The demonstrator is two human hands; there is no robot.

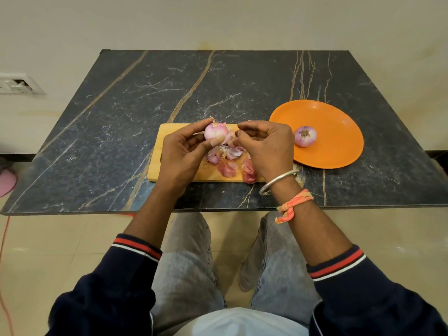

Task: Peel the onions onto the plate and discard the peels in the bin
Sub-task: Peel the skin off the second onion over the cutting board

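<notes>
The left hand [184, 151] holds an onion [214, 132] above the far edge of the board [169, 170]. Its fingers curl over the top and its thumb presses up from below. The onion looks mostly bare, pale pink and white, with a dry tip sticking up. The right hand [266, 146] sits just beside it, fingers bent inward. Its fingertips pinch a peel [230, 138] that hangs off the onion's right side. Whether that peel has come fully free cannot be told.

The right wrist wears a metal bangle [278, 181], with an orange thread band [293, 204] further down the forearm. Both arms have dark sleeves [135, 275] with red and white striped cuffs, pushed back from the wrists.

Below the hands, loose peels [230, 163] lie heaped on the right half of the wooden board. One or two reach its near edge. The board lies flat on a dark marbled table [116, 112], near the table's front edge.

Just right of the board sits an orange plate [339, 151], its rim close to the board's corner. A second onion [305, 136], peeled, rests on the plate's left part with its root end facing the camera.

A white socket [17, 83] is on the wall at far left. An orange cable [4, 243] runs along the floor below.
</notes>
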